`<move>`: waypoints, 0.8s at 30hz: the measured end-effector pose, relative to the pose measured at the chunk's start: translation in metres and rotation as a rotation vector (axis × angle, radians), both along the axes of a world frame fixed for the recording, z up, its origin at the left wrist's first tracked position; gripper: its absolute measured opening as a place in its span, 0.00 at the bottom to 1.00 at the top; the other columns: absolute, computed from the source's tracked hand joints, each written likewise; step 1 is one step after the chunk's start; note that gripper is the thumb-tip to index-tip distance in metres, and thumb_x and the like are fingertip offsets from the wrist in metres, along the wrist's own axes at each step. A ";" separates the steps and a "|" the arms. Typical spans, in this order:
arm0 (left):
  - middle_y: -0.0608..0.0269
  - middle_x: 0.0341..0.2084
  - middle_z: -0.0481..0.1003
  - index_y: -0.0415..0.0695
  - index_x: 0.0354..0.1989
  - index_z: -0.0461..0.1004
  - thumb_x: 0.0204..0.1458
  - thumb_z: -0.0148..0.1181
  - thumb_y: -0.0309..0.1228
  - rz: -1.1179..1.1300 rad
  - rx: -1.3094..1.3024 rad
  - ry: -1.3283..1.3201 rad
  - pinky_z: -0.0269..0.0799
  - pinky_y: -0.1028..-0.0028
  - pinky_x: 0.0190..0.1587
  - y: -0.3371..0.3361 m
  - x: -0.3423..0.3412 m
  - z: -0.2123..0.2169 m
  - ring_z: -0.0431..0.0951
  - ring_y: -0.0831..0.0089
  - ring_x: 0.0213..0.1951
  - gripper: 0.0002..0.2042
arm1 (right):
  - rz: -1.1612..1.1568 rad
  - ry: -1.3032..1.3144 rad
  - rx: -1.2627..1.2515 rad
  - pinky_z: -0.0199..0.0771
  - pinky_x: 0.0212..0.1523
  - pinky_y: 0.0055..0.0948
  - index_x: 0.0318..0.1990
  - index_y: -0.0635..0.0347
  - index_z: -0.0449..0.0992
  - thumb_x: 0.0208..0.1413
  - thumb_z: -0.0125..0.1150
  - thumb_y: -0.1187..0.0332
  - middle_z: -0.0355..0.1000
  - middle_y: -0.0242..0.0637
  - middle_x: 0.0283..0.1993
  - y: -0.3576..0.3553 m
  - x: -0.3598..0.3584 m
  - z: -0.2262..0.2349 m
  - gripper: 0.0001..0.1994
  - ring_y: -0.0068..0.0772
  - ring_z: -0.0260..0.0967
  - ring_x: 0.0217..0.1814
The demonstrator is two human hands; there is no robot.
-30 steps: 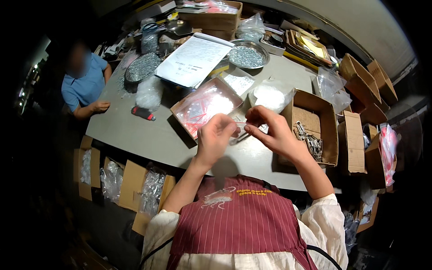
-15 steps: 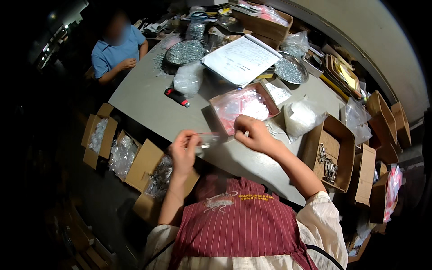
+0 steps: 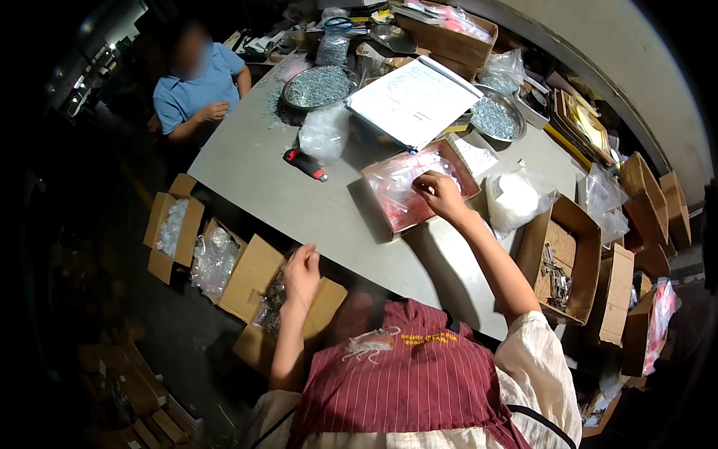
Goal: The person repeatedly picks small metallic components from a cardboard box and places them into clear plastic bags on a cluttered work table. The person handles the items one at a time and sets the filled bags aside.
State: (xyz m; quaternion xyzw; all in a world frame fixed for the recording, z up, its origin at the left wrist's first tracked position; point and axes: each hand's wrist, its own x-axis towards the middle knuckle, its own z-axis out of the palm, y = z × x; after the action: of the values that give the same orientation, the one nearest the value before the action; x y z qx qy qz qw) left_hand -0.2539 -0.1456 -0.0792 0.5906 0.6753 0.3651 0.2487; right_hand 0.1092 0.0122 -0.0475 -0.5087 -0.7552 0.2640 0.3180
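Grey table (image 3: 250, 191); right hand (image 3: 441, 196) at box (image 3: 463, 165), clipboard (image 3: 416, 101) behind.

I find the box (image 3: 462, 161) open, brown, shallow, flat on the table (image 3: 314, 209), set in from its near edge; the bags (image 3: 395, 184) inside are clear, red-marked, loosely heaped

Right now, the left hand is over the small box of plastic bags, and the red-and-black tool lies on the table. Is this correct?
No: the head view shows the right hand over the small box of plastic bags; the left hand is away from it. The tool does lie on the table.
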 end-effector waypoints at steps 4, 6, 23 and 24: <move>0.50 0.47 0.79 0.39 0.56 0.74 0.57 0.62 0.27 -0.193 0.142 0.071 0.72 0.59 0.57 0.035 0.061 0.049 0.77 0.51 0.53 0.18 | -0.026 -0.038 0.226 0.71 0.49 0.42 0.39 0.61 0.80 0.48 0.61 0.81 0.78 0.44 0.41 -0.031 0.015 0.035 0.10 0.51 0.74 0.47; 0.46 0.52 0.75 0.38 0.59 0.71 0.55 0.64 0.26 -0.280 0.284 0.102 0.69 0.58 0.60 0.052 0.090 0.069 0.73 0.49 0.57 0.22 | 0.013 -0.141 0.377 0.71 0.50 0.41 0.42 0.62 0.78 0.54 0.63 0.77 0.77 0.42 0.41 -0.044 0.019 0.048 0.08 0.48 0.74 0.46; 0.54 0.36 0.76 0.42 0.41 0.79 0.48 0.56 0.17 -0.831 0.425 0.125 0.72 0.59 0.45 0.038 0.186 0.056 0.75 0.52 0.42 0.12 | -0.406 0.315 -0.430 0.75 0.42 0.33 0.40 0.65 0.79 0.60 0.57 0.71 0.80 0.41 0.33 -0.134 0.085 -0.017 0.08 0.35 0.78 0.37; 0.54 0.35 0.76 0.42 0.39 0.79 0.48 0.56 0.17 -0.823 0.414 0.116 0.72 0.58 0.45 0.035 0.186 0.055 0.75 0.52 0.42 0.11 | -0.474 0.085 -0.251 0.76 0.42 0.38 0.41 0.65 0.79 0.57 0.57 0.72 0.79 0.43 0.35 -0.132 0.098 -0.025 0.08 0.41 0.78 0.39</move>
State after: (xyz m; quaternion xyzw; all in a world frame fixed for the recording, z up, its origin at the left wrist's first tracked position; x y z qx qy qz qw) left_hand -0.0677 -0.1109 -0.0242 0.8662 0.3103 0.3297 0.2115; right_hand 0.2073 -0.1199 -0.0722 -0.6951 -0.5625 0.2951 0.3368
